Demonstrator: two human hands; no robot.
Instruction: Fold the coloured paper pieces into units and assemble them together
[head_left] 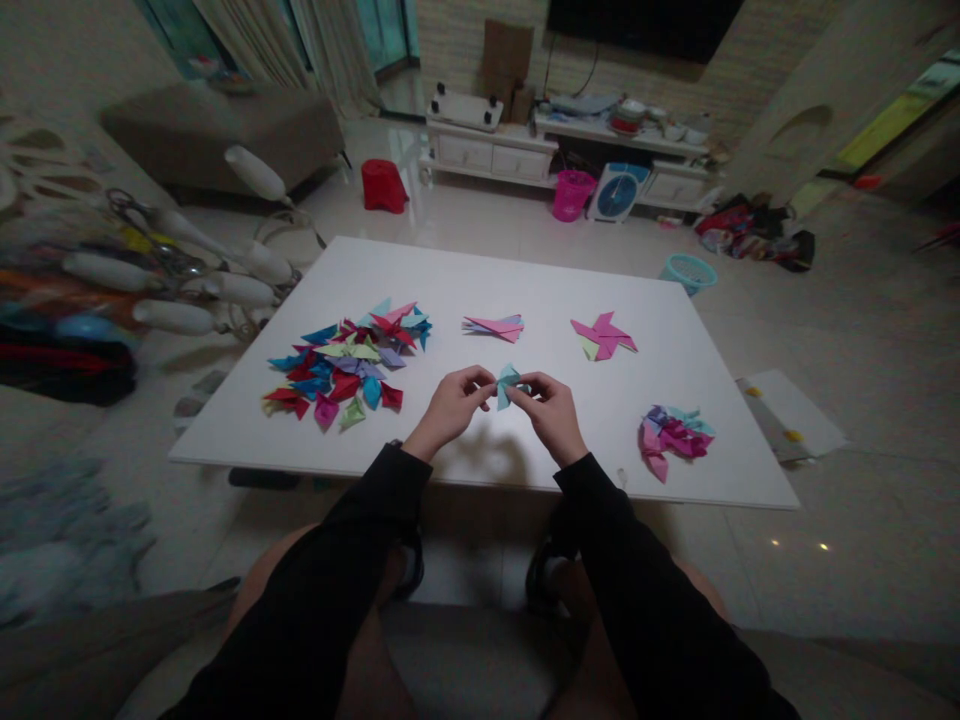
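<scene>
Between my two hands, above the front middle of the white table (420,440), is a light teal folded paper piece (507,384). My left hand (459,402) pinches its left side with thumb and fingers. On its other side, my right hand (551,408) grips it the same way. Past my hands lie a small stack of pink and lilac folded strips (495,327) and a pink paper pinwheel shape (606,338) with one pale green part. A large heap of many-coloured folded papers (345,365) spreads to the left. At right sits a smaller pink, purple and teal pile (673,440).
A white multi-armed lamp-like fixture (217,270) stands close to the table's left edge. Beyond the far side are a red stool (383,187), a pink bin (573,195) and a blue fan (617,192). A teal basket (688,272) is by the far right corner.
</scene>
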